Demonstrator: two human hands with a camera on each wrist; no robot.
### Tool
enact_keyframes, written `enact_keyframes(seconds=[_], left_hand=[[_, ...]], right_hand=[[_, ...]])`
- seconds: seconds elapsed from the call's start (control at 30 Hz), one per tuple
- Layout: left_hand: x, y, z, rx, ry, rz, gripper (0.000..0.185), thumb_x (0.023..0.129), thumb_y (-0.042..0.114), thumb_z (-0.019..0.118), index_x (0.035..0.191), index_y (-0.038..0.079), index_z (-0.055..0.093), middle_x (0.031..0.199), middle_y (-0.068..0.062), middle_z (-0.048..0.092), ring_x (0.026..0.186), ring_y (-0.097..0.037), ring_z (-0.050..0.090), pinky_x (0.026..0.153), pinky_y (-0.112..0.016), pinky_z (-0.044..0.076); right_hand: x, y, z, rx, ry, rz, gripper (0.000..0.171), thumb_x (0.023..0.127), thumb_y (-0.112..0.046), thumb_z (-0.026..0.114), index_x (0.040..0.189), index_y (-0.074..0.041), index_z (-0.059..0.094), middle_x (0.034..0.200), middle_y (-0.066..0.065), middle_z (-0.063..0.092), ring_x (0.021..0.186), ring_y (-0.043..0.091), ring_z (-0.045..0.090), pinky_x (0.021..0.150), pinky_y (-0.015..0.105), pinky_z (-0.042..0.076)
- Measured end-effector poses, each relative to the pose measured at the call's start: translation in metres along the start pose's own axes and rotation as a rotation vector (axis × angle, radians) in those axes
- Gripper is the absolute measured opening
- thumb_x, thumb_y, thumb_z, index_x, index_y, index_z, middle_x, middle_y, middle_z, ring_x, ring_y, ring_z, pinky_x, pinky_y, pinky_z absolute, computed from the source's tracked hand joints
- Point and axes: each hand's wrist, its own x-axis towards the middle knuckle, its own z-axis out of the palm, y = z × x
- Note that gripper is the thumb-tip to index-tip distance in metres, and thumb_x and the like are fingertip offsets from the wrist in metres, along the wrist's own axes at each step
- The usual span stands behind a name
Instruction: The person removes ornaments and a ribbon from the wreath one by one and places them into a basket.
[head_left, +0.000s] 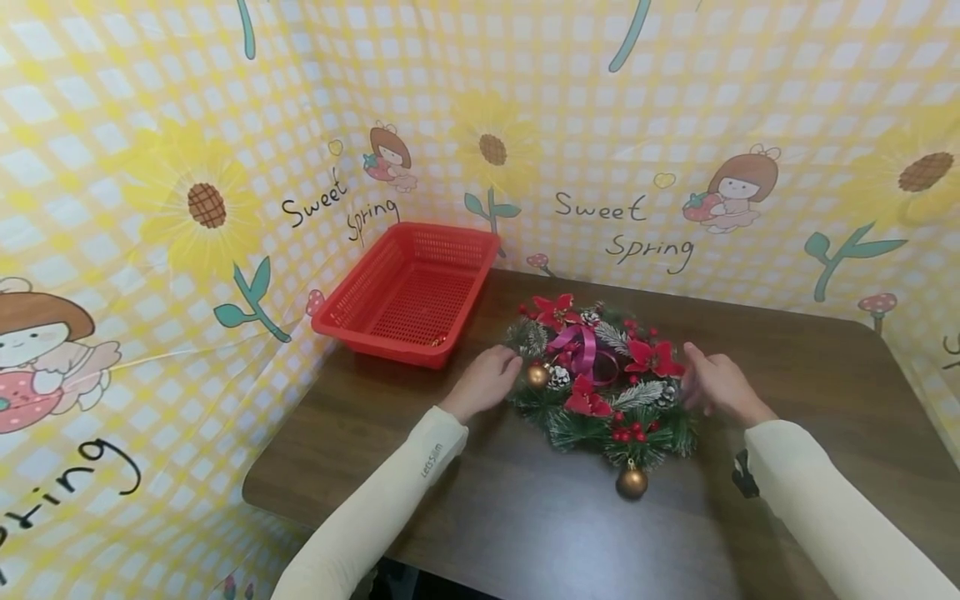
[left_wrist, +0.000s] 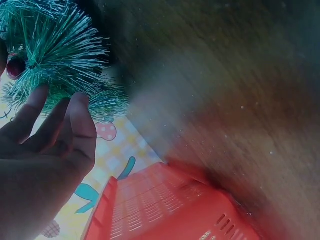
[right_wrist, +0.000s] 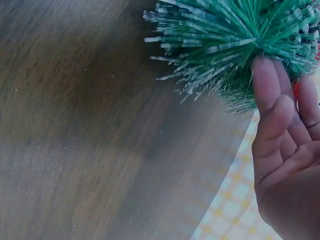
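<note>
A round green artificial-pine Christmas wreath [head_left: 600, 383] with red flowers and gold baubles lies flat on the dark wooden worktop [head_left: 525, 508]. Left hand [head_left: 486, 379] and right hand [head_left: 716, 385] flank it, straight fingers touching its needles, bracing both sides. An empty red plastic basket [head_left: 408, 293] sits nearby, to the left.

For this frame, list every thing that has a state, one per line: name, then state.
wreath: lying flat on the table, a hand at each side.
red basket: upright at the table's far left corner, nearly empty.
left hand: open, fingers at the wreath's needles.
right hand: open, fingers touching the needles.
table: dark wood, bearing wreath and basket.
</note>
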Motion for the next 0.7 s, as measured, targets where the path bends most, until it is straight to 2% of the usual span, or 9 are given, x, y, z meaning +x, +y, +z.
enact_keyframes(seconds=[0.13,0.27,0.47,0.57,0.7], left_hand=[[0.0006,-0.0008,-0.0013,-0.016,-0.01,-0.024,0.043,0.098,0.042,0.044,0.125,0.012,0.058,0.121,-0.004,0.057,0.113,-0.021,0.052,0.095,-0.043,0.041],[-0.0005,-0.0013,-0.0012,-0.016,-0.006,-0.015,0.038,0.098,0.04,0.045,0.119,0.012,0.06,0.114,-0.002,0.057,0.105,-0.018,0.054,0.091,-0.04,0.045],[-0.0011,0.0013,-0.0014,0.021,0.061,0.037,0.026,0.096,0.034,0.049,0.107,0.014,0.06,0.099,0.001,0.052,0.092,-0.014,0.052,0.08,-0.034,0.047],[-0.0006,0.0043,-0.0025,0.027,0.098,0.063,0.021,0.095,0.032,0.052,0.104,0.014,0.06,0.098,0.002,0.05,0.091,-0.013,0.05,0.078,-0.033,0.047],[0.0019,0.0084,-0.005,0.032,0.134,0.141,0.015,0.095,0.027,0.055,0.102,0.015,0.061,0.097,0.002,0.05,0.092,-0.013,0.049,0.078,-0.031,0.046]], right_hand=[[-0.0014,-0.0011,0.0019,0.004,-0.004,-0.006,0.079,0.095,-0.063,0.024,0.073,0.004,0.059,0.07,0.015,0.066,0.063,0.033,0.066,0.048,0.046,0.05],[-0.0028,-0.0006,0.0045,0.038,-0.014,0.011,0.078,0.095,-0.062,0.025,0.071,0.004,0.058,0.071,0.015,0.067,0.063,0.032,0.067,0.05,0.047,0.05],[-0.003,0.0017,0.0055,0.073,-0.009,0.024,0.08,0.093,-0.066,0.025,0.069,0.004,0.058,0.072,0.016,0.067,0.062,0.031,0.067,0.05,0.047,0.051],[-0.0032,0.0019,0.0051,0.074,-0.009,0.02,0.079,0.095,-0.063,0.025,0.069,0.004,0.058,0.072,0.016,0.067,0.062,0.032,0.067,0.05,0.047,0.051],[-0.0035,0.0009,0.0044,0.067,-0.008,0.016,0.076,0.097,-0.059,0.025,0.07,0.004,0.057,0.072,0.016,0.067,0.063,0.031,0.067,0.051,0.046,0.051]])
